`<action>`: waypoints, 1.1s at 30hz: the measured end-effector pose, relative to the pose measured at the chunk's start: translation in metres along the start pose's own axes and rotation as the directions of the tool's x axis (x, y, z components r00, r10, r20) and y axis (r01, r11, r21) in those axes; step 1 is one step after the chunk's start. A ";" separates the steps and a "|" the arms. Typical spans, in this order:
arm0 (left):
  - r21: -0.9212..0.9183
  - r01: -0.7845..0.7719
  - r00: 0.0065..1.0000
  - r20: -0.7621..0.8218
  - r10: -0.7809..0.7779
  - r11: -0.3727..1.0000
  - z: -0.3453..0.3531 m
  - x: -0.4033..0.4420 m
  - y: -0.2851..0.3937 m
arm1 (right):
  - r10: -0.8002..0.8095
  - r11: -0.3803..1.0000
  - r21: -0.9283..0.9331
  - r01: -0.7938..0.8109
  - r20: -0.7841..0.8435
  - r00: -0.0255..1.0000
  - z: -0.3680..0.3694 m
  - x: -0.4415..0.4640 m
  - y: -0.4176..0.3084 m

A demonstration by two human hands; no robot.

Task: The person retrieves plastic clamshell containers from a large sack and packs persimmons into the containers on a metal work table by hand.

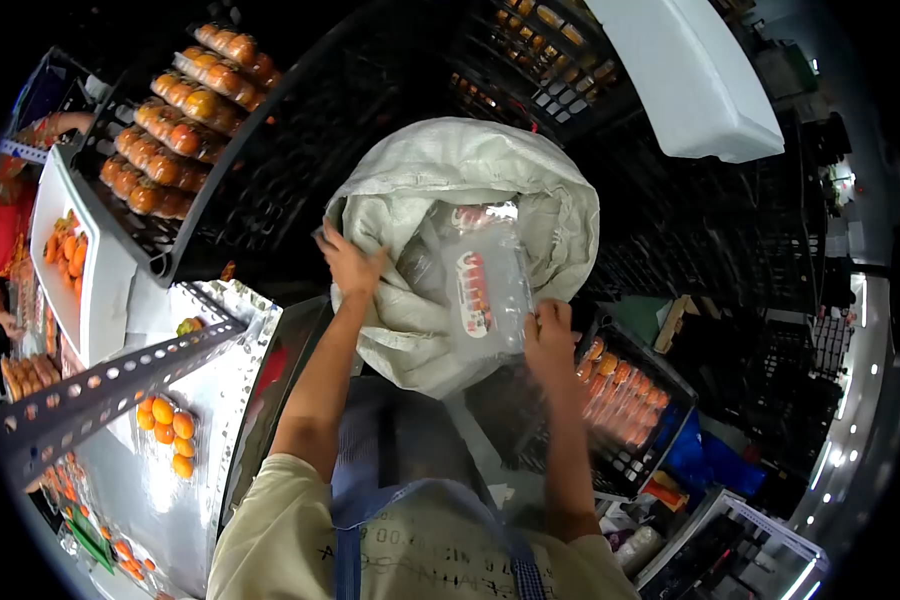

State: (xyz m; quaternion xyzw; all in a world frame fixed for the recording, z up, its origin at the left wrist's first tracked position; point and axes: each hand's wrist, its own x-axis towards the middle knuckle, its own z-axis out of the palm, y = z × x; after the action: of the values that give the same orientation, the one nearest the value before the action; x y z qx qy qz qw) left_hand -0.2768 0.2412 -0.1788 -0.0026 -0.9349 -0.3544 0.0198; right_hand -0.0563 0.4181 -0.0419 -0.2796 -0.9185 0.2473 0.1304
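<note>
Inside the open, pale sack lie clear plastic packs with a red-and-white label; the left hand is on the sack's left rim, and the right hand, fingers curled, is at its lower right edge by the packs — whether either grips sack or plastic, I cannot tell. Around the sack are a crate of wrapped orange fruit to its upper left, a white box at upper right, and more wrapped fruit at lower right.
</note>
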 end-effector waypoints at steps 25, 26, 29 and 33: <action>-0.531 0.827 0.556 0.725 -0.406 0.185 -0.052 -0.023 -0.008 | 0.283 0.958 -0.118 -0.260 0.272 0.920 0.178 0.125 0.012; -0.536 0.834 0.543 0.752 -0.374 0.132 -0.055 -0.020 -0.008 | 0.406 0.899 -0.077 -0.431 0.512 0.757 0.159 0.132 0.018; -0.515 0.755 0.615 0.771 -0.165 0.407 -0.065 -0.013 -0.001 | 0.540 0.488 0.453 -0.746 0.515 0.666 0.146 0.100 0.018; -0.596 0.711 0.692 0.685 -0.228 0.373 -0.046 -0.027 0.013 | 0.588 0.240 0.849 -0.472 0.260 0.766 0.151 0.036 -0.025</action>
State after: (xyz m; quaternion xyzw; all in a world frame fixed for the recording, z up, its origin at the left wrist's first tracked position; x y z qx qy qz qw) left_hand -0.2476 0.2207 -0.1367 0.1767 -0.5747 -0.7280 -0.3295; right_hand -0.1538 0.3628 -0.1527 -0.4760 -0.4922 0.6964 0.2151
